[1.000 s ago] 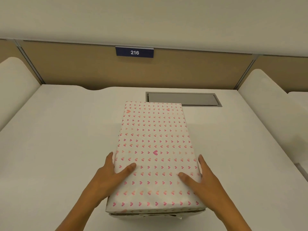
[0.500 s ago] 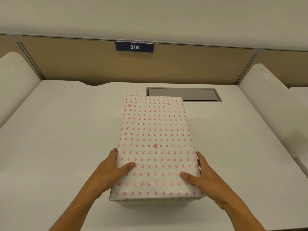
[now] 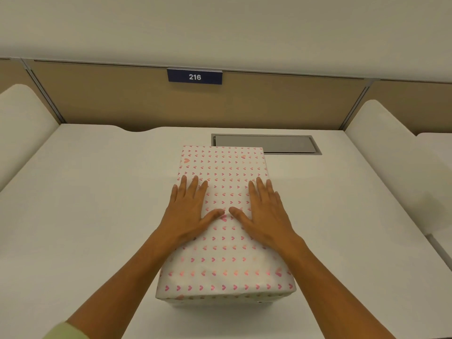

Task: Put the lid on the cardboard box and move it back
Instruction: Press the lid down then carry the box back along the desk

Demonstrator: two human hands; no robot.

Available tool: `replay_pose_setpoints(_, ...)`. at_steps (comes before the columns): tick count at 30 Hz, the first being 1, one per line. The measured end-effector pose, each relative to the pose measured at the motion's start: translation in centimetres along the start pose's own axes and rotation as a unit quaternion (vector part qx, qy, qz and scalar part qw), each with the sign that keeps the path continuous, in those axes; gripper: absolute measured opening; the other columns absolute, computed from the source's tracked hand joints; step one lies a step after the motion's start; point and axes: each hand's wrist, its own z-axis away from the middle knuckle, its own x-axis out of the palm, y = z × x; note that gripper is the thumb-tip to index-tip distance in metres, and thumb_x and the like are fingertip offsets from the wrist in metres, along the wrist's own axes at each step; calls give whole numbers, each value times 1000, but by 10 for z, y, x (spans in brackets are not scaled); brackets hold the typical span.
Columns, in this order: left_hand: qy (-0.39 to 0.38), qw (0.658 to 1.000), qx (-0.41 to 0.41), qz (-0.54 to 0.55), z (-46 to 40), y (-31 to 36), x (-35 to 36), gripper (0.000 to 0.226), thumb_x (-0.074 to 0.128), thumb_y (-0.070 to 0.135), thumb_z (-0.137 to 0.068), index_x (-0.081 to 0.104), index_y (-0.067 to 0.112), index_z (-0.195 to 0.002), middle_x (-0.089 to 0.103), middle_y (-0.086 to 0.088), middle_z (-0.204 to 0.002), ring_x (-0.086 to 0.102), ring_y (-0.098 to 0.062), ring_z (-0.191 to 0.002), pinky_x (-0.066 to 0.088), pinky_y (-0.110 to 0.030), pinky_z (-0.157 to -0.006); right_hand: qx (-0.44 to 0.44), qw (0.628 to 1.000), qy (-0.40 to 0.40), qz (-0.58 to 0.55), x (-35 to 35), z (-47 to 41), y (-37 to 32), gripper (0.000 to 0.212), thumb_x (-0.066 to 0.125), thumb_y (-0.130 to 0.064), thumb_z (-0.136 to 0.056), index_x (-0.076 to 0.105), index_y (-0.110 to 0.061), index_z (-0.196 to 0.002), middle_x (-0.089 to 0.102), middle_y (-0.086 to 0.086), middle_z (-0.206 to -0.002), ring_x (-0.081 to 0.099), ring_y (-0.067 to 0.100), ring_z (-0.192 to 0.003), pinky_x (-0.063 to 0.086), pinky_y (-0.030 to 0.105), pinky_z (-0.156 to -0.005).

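A long cardboard box stands on the white desk point(image 3: 85, 204), its lid point(image 3: 225, 267) covered in white paper with small pink hearts. The lid sits on the box and hides nearly all of it; only a thin strip of the box point(image 3: 264, 302) shows under the near edge. My left hand point(image 3: 188, 209) lies flat on the lid's middle left, fingers spread. My right hand point(image 3: 264, 211) lies flat on the middle right, thumbs almost touching. Neither hand grips anything.
A grey cable hatch point(image 3: 281, 144) is set into the desk just behind the box's far right corner. A tan partition with a blue "216" sign point(image 3: 195, 77) closes the back. White side dividers point(image 3: 22, 128) point(image 3: 391, 152) rise at left and right.
Both hands left the lid's near side edges and moved forward onto its top, now lying flat. The lid has settled lower over the box.
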Motion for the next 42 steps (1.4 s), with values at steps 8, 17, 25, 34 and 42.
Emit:
replay_pose_setpoints(8,19,999,-9,-37,0,-2,17,110,-13,87,-63,-7,27,-155,-16,0,-163,-19,-25,-149,-9,-44,-121,12,1000,8,6,18,0,9,111,-7,-90,-72,-8,-20,-159,-13,0,-168,-17,20,-153,-3,44,-124)
replay_pose_setpoints(17,44,997,-6,-63,-6,-7,31,100,-7,85,-73,-12,28,-154,-18,1,-162,-22,-24,-148,-14,-43,-119,21,999,14,30,28,-5,11,108,-5,-89,-74,-11,-22,-158,-16,-3,-168,-19,19,-151,-3,45,-121)
replay_pose_setpoints(25,51,997,-3,-57,-6,-8,32,99,-7,85,-74,-11,27,-154,-17,0,-163,-20,-24,-149,-13,-44,-120,22,999,23,29,30,-4,11,106,-3,-88,-77,-11,-21,-158,-14,-2,-168,-20,18,-150,-2,43,-120)
replay_pose_setpoints(34,80,994,-39,61,-6,-13,32,98,17,84,-75,0,29,-155,-10,3,-164,-11,-20,-151,-6,-36,-116,24,999,24,-1,24,-2,10,106,6,-88,-78,-6,-21,-159,-10,-4,-169,-13,18,-154,10,46,-122)
replay_pose_setpoints(42,44,887,-218,404,-1,-28,20,95,64,67,-74,18,32,-150,35,3,-155,47,-26,-134,43,-46,-104,51,983,31,-174,17,-1,18,100,46,-72,-86,-2,-24,-159,-5,-7,-169,-5,17,-155,16,49,-122)
